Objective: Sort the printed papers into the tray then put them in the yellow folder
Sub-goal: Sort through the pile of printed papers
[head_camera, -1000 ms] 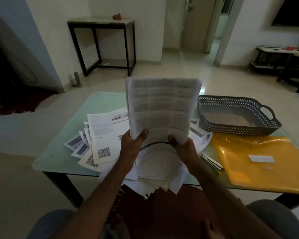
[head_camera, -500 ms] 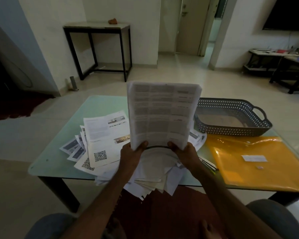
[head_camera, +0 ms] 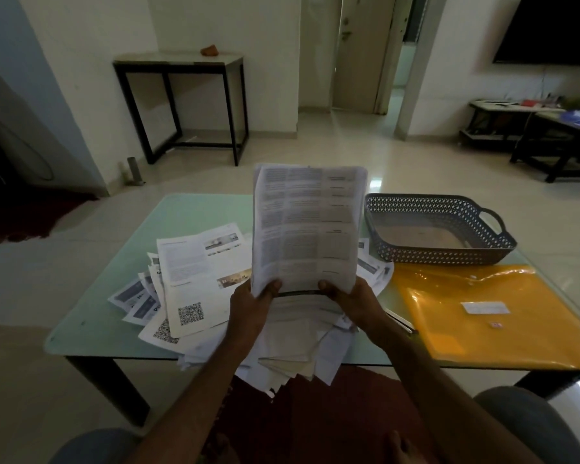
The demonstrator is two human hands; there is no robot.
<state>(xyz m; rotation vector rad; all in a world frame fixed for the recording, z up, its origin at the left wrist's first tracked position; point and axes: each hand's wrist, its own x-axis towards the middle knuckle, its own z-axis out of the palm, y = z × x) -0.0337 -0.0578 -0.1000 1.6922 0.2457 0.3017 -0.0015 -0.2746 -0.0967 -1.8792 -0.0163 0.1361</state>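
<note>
A stack of printed papers (head_camera: 307, 226) stands upright above the table's middle, held by its bottom edge. My left hand (head_camera: 250, 308) grips the lower left corner and my right hand (head_camera: 354, 303) grips the lower right corner. Beneath them a loose heap of printed papers (head_camera: 198, 283) spreads over the table, some sheets hanging over the near edge. The grey perforated tray (head_camera: 439, 254) sits at the back right, with nothing in it. The yellow folder (head_camera: 482, 313) lies flat in front of the tray, closed, with a white label on it.
The pale green glass table (head_camera: 188, 212) has bare surface at its back left. A pen-like object (head_camera: 399, 321) lies between the heap and the folder. My knees show below the table's near edge. A black-framed side table (head_camera: 178, 61) stands by the far wall.
The held stack stays upright between both hands in about the same place. The camera has tilted up slightly, so the table sits lower in view.
</note>
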